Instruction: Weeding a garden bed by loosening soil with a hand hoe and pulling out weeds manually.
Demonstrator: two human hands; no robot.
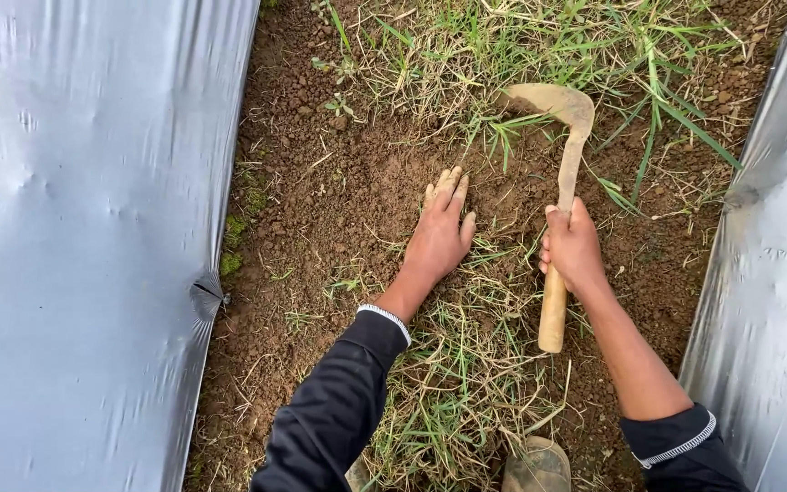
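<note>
The left hand [439, 235] was laid flat on the bare soil [348, 191] of the furrow, its fingers [448, 185] spread open and pressed into the earth, nothing held. A sickle [565, 164] was gripped by the right hand [574, 248], the fingers closed around its wooden handle, with the curved, mud-caked blade set into the grass [539, 46] just ahead. Cut grass lay below the wrists. Silver plastic mulch sheeting [84, 255] was stretched along both sides.

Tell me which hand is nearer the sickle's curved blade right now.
Right. The right hand grips the sickle by its wooden handle, just below the curved blade. The left hand lies flat on the bare soil, off to the blade's lower left.
</note>
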